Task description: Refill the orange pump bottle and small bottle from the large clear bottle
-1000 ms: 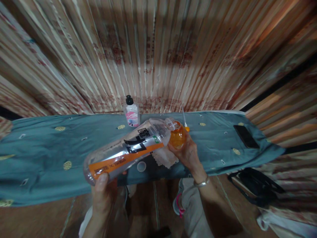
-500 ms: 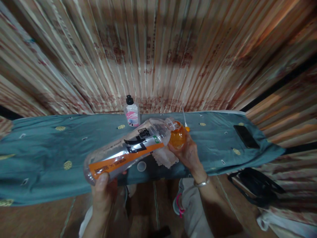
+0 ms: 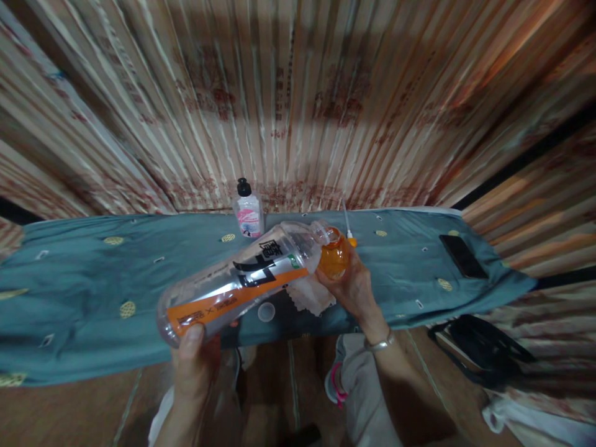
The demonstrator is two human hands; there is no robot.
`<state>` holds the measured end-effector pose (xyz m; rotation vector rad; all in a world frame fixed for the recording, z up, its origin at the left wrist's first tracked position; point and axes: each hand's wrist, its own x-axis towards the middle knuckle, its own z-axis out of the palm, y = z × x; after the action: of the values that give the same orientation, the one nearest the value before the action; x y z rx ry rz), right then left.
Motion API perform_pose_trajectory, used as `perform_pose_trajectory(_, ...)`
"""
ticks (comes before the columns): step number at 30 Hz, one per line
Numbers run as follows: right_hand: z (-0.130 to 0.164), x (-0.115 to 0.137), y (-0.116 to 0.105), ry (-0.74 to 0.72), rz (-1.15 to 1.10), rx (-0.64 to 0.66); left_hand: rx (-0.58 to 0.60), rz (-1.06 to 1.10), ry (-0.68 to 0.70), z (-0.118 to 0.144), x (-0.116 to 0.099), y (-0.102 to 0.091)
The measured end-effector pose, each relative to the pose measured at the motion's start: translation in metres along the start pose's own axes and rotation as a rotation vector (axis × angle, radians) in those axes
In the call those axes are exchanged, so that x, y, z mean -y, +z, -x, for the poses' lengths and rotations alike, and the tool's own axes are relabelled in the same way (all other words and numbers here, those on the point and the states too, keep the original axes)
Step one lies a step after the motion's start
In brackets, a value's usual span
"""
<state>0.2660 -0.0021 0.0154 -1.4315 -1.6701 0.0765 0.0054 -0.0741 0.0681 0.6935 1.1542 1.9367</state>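
Observation:
My left hand (image 3: 193,360) grips the base of a large clear plastic bottle (image 3: 237,282) with an orange, black and silver label. The bottle is tilted, its mouth pointing up and right. My right hand (image 3: 356,285) holds a small round orange bottle (image 3: 332,257) right at that mouth. Both are held above a teal cloth-covered table (image 3: 93,292). A white cloth (image 3: 310,295) and a small round white cap (image 3: 266,312) lie on the table under the bottles.
A small clear bottle with a black cap and pink label (image 3: 248,211) stands at the table's back edge. A white-tipped orange nozzle (image 3: 348,231) lies behind my right hand. A black phone (image 3: 462,256) lies at the right end. A black bag (image 3: 484,351) sits on the floor.

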Motion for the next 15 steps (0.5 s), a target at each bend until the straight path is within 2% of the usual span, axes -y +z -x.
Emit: perform_pose_trajectory(15, -0.0006, 0.0035, -0.001, 0.013, 0.025, -0.015, -0.002, -0.012, 0.002, -0.0002, -0.0001, 0.0003)
